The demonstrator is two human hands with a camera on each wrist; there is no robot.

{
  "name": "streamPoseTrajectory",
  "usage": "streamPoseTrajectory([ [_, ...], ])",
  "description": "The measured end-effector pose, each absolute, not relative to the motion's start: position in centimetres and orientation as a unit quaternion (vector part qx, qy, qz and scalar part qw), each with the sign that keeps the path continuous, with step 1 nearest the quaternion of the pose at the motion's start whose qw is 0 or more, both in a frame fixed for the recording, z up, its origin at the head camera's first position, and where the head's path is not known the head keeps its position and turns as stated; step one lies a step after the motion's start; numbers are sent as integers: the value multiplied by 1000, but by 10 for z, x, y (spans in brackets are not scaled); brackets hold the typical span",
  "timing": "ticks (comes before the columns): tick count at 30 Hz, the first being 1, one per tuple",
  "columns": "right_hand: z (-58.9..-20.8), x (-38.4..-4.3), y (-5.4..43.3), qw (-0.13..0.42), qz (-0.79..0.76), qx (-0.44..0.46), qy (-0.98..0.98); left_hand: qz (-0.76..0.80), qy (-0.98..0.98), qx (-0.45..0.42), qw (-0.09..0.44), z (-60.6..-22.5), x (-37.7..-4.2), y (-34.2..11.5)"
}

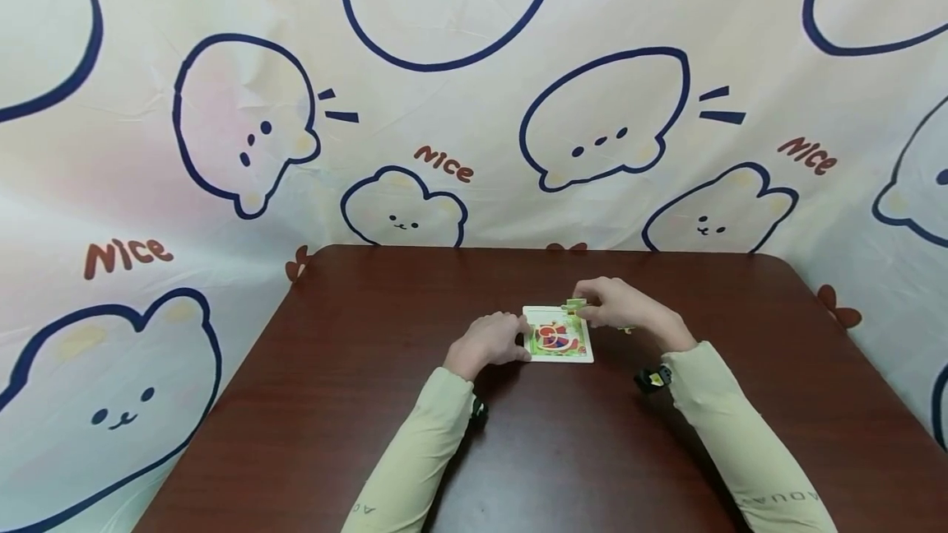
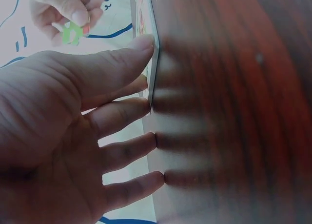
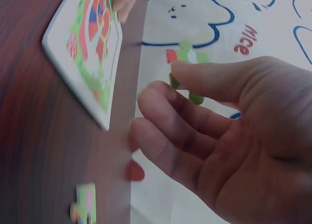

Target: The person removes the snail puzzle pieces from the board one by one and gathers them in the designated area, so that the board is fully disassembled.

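Observation:
A white-bordered jigsaw board (image 1: 563,359) with a colourful picture on a green ground lies on the table. At its left side, my left hand (image 1: 489,342) rests with spread, fairly straight fingers; in the left wrist view the thumb (image 2: 141,42) touches the board's edge and other fingertips meet the tabletop. Over the far right corner, my right hand (image 1: 622,307) pinches a green puzzle piece (image 3: 187,54) between thumb and fingers. This piece, with a red patch, is held above the board. The right hand's other fingers curl loosely below it.
A loose green puzzle piece (image 3: 87,202) lies on the brown table (image 1: 355,336), right of the board and partly hidden under the right hand in the head view. A printed cloth (image 1: 489,122) hangs behind the table and along its sides.

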State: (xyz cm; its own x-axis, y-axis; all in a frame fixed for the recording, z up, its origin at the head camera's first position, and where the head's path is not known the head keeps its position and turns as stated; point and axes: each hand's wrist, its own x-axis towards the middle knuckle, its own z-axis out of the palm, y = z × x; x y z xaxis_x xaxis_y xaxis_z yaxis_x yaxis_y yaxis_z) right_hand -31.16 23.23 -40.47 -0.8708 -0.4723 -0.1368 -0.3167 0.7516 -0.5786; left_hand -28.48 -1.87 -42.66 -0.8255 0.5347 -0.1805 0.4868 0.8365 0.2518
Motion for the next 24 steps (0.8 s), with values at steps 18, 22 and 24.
streamPoseTrajectory([
  [18, -417, -314, 307, 147, -268, -148, 941, 98, 953, 259, 126, -427, -284, -19],
  [22, -414, -315, 319, 165, -274, -142, 937, 97, 953, 259, 124, -426, -284, -19],
  [24, -413, -314, 325, 171, -278, -140, 935, 97, 953, 258, 125, -426, -284, -19],
])
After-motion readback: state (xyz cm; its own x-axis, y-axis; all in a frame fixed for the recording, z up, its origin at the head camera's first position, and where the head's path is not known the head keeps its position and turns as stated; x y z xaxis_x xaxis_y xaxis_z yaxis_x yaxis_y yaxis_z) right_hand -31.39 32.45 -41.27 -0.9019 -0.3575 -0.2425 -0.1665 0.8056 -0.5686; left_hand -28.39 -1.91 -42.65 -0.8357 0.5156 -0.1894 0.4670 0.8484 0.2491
